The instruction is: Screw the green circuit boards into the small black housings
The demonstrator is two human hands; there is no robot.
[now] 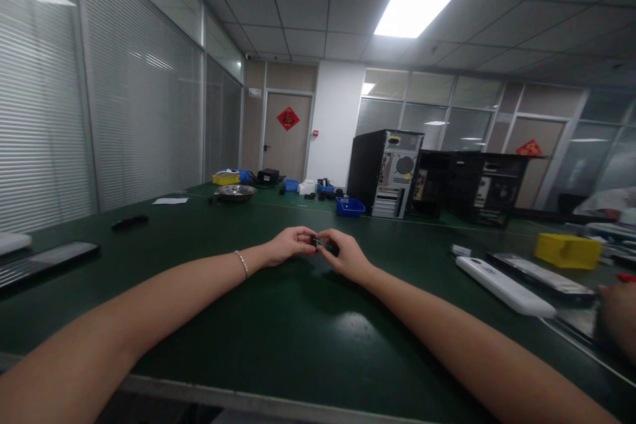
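Above the green tabletop (278, 338), my two hands meet around a small dark piece (315, 242) with a bit of shiny metal. Its kind is too small and too covered by fingers to make out. My left hand (288, 245), with a bracelet (242, 265) on its wrist, pinches the piece from the left. From the right, my right hand (346, 255) closes thumb and fingertips on the same piece.
Computer towers (392, 172) stand at the back right beside a blue bin (350, 206). A metal bowl (236, 193) lies far left. A white power strip (501, 286), a yellow bin (568, 251) and another person's hand (619, 315) are at right.
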